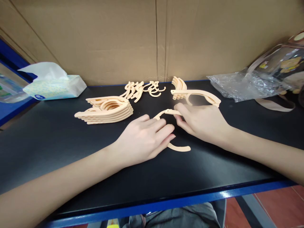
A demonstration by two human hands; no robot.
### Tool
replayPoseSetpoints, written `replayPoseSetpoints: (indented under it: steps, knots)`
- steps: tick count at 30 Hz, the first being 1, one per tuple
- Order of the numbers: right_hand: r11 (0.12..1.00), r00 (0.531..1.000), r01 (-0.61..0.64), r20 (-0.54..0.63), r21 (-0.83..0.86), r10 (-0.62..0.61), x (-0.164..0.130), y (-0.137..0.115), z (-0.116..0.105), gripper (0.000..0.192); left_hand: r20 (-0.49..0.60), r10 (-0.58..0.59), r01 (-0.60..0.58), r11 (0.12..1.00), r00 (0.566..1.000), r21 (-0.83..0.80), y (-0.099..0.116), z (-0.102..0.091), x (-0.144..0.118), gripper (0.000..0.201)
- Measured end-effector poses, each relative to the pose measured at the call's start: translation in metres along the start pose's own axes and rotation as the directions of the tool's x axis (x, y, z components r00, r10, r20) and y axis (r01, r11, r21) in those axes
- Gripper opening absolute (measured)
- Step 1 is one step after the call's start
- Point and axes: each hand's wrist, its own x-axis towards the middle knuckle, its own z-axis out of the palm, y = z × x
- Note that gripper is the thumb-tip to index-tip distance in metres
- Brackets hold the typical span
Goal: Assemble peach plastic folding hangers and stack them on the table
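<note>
Over the middle of the black table, my left hand (147, 137) is closed on a cream plastic hanger hook (180, 148); its curved end sticks out below my fingers. My right hand (201, 122) pinches a cream hanger arm (172, 111), whose holed end meets the upper part of the hook between my hands. My fingers hide much of both pieces. Just behind my right hand lies a hanger (201, 92) with a long arm and a curved hook. To the left of my hands is a stack of folded hangers (109, 110).
Loose hooks (135, 90) lie in a row at the back, with a small pile of hanger arms (179, 85) to their right. A tissue pack (57, 87) stands back left. Crumpled clear plastic (247, 84) and a transparent bag (285, 66) are at right. Cardboard (118, 38) walls the back.
</note>
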Motion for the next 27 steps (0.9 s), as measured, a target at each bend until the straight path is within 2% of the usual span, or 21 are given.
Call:
replayPoseSetpoints:
  steps: [3,5,7,11,19,23,27]
  knots:
    - [1.0,1.0,-0.003,0.023,0.011,0.003,-0.0006,-0.001,-0.0001,0.026,0.099,-0.014,0.014,1.0,0.995,-0.001,0.0046,-0.0003,-0.0023,0.032]
    - [0.999,0.999,-0.004,0.046,0.036,0.003,-0.0012,-0.0016,-0.0008,0.029,0.18,0.036,-0.025,0.998,0.983,-0.064,0.007,-0.0004,-0.0032,0.032]
    - [0.998,0.998,-0.016,0.069,0.066,0.011,-0.0016,-0.0019,-0.0018,0.033,0.216,0.099,-0.071,0.988,0.971,-0.137,0.0084,-0.0009,-0.0032,0.029]
    - [0.991,0.996,-0.045,0.077,0.127,0.036,-0.0015,-0.0013,-0.0035,0.036,0.204,0.123,-0.089,0.982,0.971,-0.168,0.0083,-0.002,-0.0022,0.03]
    - [0.994,0.996,-0.07,0.065,0.086,0.065,-0.0002,-0.0004,-0.0006,0.038,0.185,0.008,0.028,0.981,0.983,-0.19,0.006,0.0006,-0.0007,0.038]
    - [0.996,0.997,-0.063,0.052,0.062,0.06,-0.001,-0.0007,-0.0001,0.037,0.151,-0.041,0.073,0.975,0.988,-0.212,0.0031,0.0014,0.0008,0.026]
    - [0.997,0.998,-0.056,0.044,0.051,0.054,-0.0007,-0.0009,-0.0017,0.036,0.176,-0.128,0.181,0.926,0.976,-0.332,0.0,0.0,0.0023,0.016]
